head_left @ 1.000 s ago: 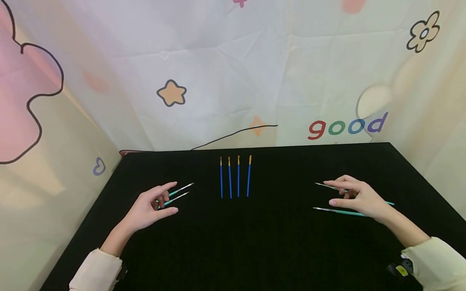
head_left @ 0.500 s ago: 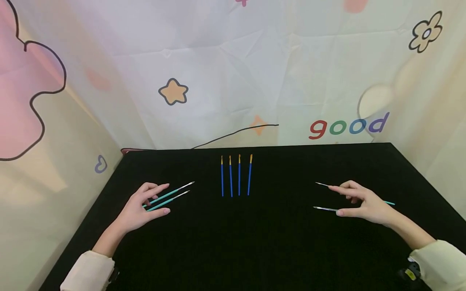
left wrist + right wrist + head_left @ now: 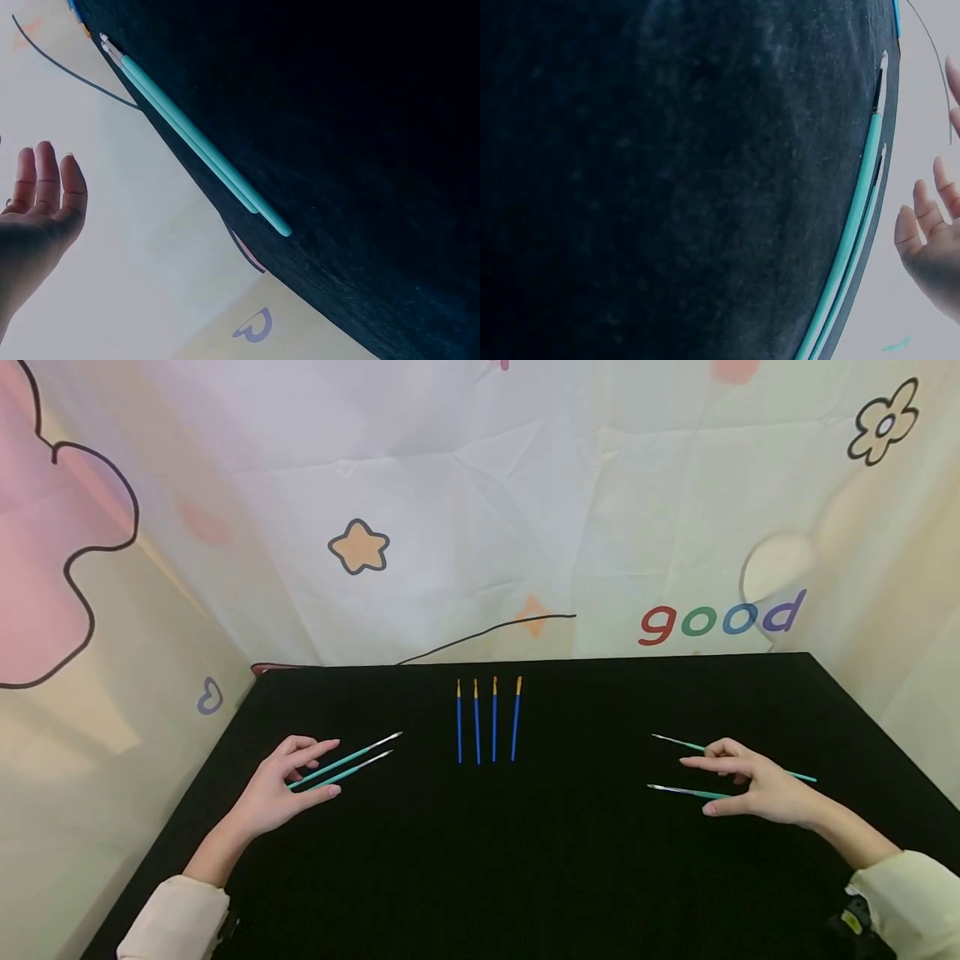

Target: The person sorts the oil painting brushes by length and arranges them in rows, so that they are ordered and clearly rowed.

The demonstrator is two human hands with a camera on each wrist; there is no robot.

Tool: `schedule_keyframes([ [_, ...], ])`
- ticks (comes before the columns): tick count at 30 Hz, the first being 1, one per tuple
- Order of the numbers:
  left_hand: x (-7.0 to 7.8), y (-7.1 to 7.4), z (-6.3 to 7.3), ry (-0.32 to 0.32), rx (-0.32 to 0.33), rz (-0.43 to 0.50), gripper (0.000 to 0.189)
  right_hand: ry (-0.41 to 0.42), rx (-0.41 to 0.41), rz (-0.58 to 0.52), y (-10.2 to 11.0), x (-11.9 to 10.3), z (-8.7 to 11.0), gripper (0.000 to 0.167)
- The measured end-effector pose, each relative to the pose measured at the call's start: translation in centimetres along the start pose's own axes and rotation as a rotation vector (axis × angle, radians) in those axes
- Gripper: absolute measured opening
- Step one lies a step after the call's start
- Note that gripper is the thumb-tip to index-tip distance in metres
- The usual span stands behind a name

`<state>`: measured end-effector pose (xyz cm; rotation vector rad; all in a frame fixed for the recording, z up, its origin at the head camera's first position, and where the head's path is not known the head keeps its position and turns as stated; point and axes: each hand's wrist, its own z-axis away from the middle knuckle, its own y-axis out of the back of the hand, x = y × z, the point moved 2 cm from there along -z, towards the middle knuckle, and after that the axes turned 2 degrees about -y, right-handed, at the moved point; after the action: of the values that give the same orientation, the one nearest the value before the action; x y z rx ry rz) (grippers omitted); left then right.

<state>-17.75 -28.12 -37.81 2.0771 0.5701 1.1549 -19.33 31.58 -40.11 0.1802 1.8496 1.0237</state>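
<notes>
In the head view my left hand (image 3: 273, 789) is over two teal-handled paintbrushes, fingers relaxed and spread, holding nothing. The far brush (image 3: 333, 765) and the near brush (image 3: 348, 772) lie slanted side by side, light bristles towards the middle; the hand hides their handle ends. On the right, my right hand (image 3: 768, 785) is likewise relaxed over two more teal brushes, a thin far brush (image 3: 690, 745) and a thicker near brush (image 3: 705, 793), covering part of both. In the left wrist view the paired handles (image 3: 191, 135) lie apart from the fingers (image 3: 47, 176); the right wrist view shows a similar gap.
Several blue paintbrushes (image 3: 477, 727) stand in a row at the back middle, yellow tips pointing away. They lie on a black tabletop (image 3: 480, 860). A pale patterned cloth (image 3: 480, 527) hangs behind and along both sides.
My left hand has drawn back left, baring more of the left teal brushes. My right hand has shifted right and slightly nearer, its fingers off the brush tips. The brushes stay put.
</notes>
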Motion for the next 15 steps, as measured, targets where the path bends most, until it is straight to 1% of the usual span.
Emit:
schedule_keyframes([
  [7,0.0,0.1,-0.1,0.007,-0.009,-0.029,0.050,-0.005,-0.028,-0.018,0.1,0.7,0.4,0.047],
  [9,0.5,0.3,0.0,0.009,-0.002,-0.035,0.049,-0.012,-0.029,-0.019,0.1,0.8,0.4,0.047],
  [13,2.4,0.9,0.0,0.001,-0.002,-0.029,0.048,-0.022,-0.032,-0.026,0.1,1.1,0.7,0.048],
  [15,3.1,1.0,0.0,-0.004,-0.009,-0.025,0.047,-0.029,-0.040,-0.025,0.0,1.3,0.9,0.048],
])
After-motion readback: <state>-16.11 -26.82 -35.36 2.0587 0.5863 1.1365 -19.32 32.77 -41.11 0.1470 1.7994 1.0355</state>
